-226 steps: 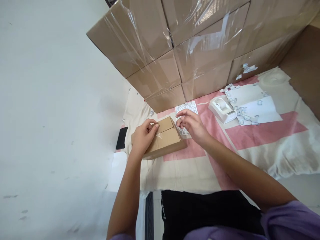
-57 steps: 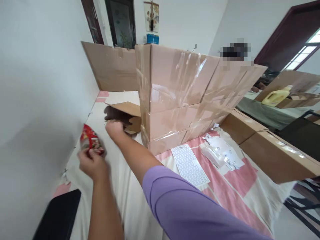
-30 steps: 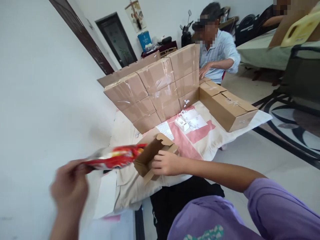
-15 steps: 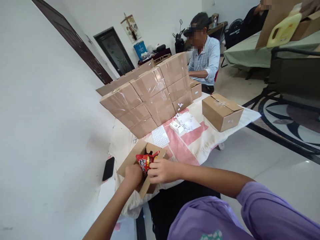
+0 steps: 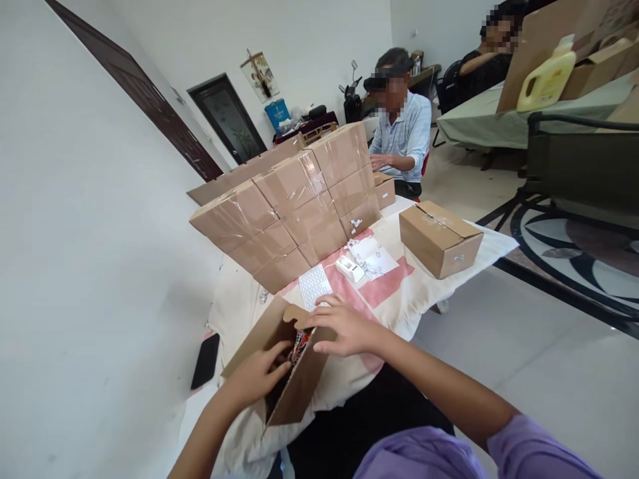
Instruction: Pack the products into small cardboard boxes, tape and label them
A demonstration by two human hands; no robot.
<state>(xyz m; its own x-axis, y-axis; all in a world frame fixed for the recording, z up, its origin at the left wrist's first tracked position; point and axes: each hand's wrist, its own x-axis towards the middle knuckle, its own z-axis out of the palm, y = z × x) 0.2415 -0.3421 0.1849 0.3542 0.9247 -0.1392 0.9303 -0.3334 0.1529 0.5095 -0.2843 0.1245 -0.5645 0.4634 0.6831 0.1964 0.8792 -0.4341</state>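
An open cardboard box [image 5: 299, 397] stands tilted in front of me with its flaps up. Inside lies a red snack packet [image 5: 301, 344], now mostly hidden by the box wall and my hands. My left hand [image 5: 257, 378] reaches over the box's left side, thumb and fingers apart, the fingertips beside the packet; whether they touch it I cannot tell. Over the right edge of the box, my right hand [image 5: 344, 326] is open with spread fingers, its fingertips at the flap near the packet.
Behind the box lie a sheet of printed labels [image 5: 314, 287], a white device [image 5: 349, 269] and papers [image 5: 374, 258]. Stacked taped cartons [image 5: 299, 213] form a wall. A closed carton [image 5: 439, 239] sits right, a black phone [image 5: 205, 361] left. A person [image 5: 402, 126] sits across the table.
The red packet has gone from above the box opening down inside it. My right hand has let go of it and spread its fingers; my left hand has loosened from a closed grip.
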